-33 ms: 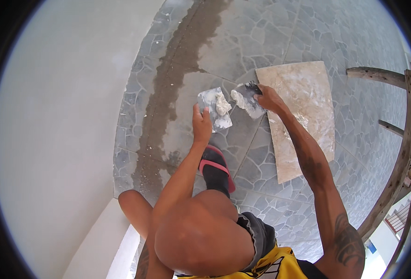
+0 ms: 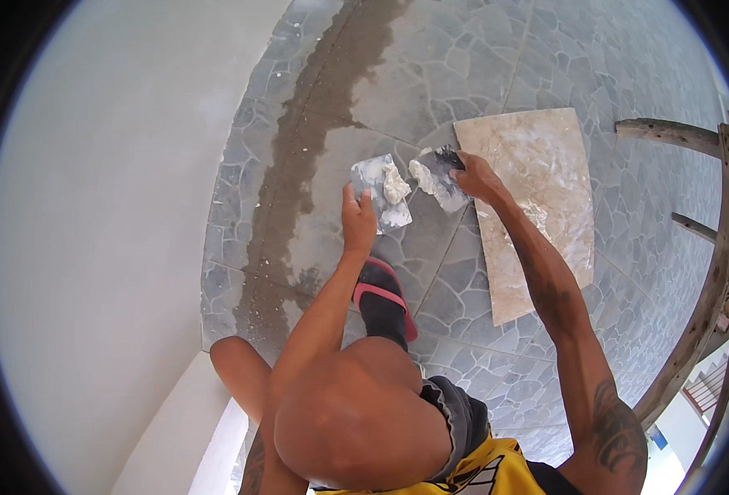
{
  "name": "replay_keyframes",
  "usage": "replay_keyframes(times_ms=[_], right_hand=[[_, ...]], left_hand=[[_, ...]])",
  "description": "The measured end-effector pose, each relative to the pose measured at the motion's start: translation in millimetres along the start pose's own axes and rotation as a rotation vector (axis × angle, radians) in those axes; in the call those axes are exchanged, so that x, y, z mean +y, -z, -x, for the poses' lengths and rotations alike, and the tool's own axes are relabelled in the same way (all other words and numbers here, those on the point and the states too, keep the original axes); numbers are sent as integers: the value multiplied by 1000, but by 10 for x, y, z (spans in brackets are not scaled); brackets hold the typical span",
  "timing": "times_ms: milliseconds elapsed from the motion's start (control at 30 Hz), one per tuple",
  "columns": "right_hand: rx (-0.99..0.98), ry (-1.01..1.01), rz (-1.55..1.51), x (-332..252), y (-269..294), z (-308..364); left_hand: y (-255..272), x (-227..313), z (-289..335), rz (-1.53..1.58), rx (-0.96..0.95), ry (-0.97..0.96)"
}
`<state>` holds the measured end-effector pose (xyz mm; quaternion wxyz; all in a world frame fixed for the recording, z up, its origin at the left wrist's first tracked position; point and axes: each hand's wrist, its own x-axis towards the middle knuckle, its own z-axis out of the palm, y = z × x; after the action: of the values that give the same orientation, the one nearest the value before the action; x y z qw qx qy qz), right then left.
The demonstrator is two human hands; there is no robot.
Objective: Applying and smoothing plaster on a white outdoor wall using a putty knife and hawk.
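Note:
My left hand [image 2: 359, 216] is closed on the near left part of a flat, grey rectangular plate [image 2: 368, 171], smeared white. A thick lump of white putty [image 2: 395, 185] sits along the plate's right side. To its right, my right hand [image 2: 477, 176] grips a putty knife [image 2: 440, 176] with a wide, thin blade and a dark upper part. More white putty coats the blade's left edge, facing the plate. A small gap separates the two tools. Both are held above the stone-patterned floor. My fingers hide part of each tool's grip.
A putty-smeared beige board [image 2: 546, 190] lies on the floor at the right. The white wall [image 2: 125, 190] rises at the left, with a wet brown strip [image 2: 286, 186] on the floor near it. A wooden frame [image 2: 707, 280] stands far right. My sandalled foot [image 2: 383, 299] is below the plate.

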<state>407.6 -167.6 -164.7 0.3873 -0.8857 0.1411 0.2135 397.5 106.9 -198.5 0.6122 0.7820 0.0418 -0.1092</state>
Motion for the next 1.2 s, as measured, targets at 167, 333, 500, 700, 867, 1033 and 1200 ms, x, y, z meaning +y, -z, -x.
replay_keyframes(times_ms=[167,333,500,700,867,1033,1200], right_hand=[[38,-38,-136,-53,-243,173],[-13,-23,-378,-31,-423,245],[-112,-131,-737,48,-582,353],[-174,-48,-1171,-115,-277,528],[-190,195,-1275,-871,331,719],[-266,535,-1476,-1799,690,1270],[-311,772,-1377,-2471,830,1969]], left_hand=[[28,-10,39,-57,78,-11],[-9,158,50,-93,59,43],[66,170,33,-132,1,93],[312,975,-78,-109,-67,-142],[644,2303,-4,-266,-19,-366],[1119,3407,785,-341,88,-585],[1365,3581,1747,-253,485,-767]])
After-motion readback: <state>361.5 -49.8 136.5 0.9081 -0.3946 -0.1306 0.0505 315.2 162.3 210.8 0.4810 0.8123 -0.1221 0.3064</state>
